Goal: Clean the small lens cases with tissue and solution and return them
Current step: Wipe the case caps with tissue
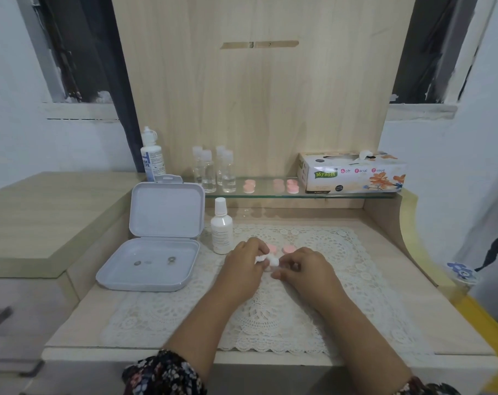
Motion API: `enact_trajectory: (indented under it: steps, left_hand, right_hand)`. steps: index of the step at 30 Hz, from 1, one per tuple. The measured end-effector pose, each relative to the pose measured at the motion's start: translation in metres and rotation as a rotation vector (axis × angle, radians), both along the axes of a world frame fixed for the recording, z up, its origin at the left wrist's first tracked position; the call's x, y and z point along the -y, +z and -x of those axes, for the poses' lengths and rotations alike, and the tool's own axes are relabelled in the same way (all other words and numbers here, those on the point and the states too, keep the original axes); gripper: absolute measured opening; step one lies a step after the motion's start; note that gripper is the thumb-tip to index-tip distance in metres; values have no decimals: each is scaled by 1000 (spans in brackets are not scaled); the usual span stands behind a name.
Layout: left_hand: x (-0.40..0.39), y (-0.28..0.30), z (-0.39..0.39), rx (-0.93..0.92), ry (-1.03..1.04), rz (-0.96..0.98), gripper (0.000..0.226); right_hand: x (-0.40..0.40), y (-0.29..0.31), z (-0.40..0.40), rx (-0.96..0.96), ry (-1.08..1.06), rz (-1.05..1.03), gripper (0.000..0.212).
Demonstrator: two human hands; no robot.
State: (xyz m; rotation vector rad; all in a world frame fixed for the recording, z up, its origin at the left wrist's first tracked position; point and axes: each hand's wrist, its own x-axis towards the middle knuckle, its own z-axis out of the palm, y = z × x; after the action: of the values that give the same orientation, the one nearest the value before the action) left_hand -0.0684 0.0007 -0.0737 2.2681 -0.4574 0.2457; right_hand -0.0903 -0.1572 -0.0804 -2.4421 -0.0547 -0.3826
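Observation:
Both hands meet over the lace mat. My left hand and my right hand pinch a crumpled white tissue between their fingertips; whether a lens case sits inside it is hidden. Two small pink lens case pieces lie on the mat just beyond the fingers, one near the left hand and one near the right. A white solution bottle stands upright left of the hands. Several more pink cases sit on the glass shelf.
An open grey box with small items inside lies at the left. On the shelf stand several clear vials, a tall solution bottle and a tissue box. A wooden back panel rises behind.

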Motion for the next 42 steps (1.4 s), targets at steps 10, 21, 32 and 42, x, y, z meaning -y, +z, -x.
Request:
enact_trajectory:
  steps: [10,21,32,42]
  left_hand:
    - [-7,1,4,275,191,206,18]
    - [3,-5,17,596,35,-415,18]
    - [14,1,23,558,16,-510,19]
    - [-2,6,9,134,154,329,15]
  right_hand:
    - [1,0,-1,-28,11,15,31]
    - [2,1,0,-21,21,-4,28]
    - [0,-1,-1,-6,2,42,18]
    - [-1,6,3,-61,32,-7,32]
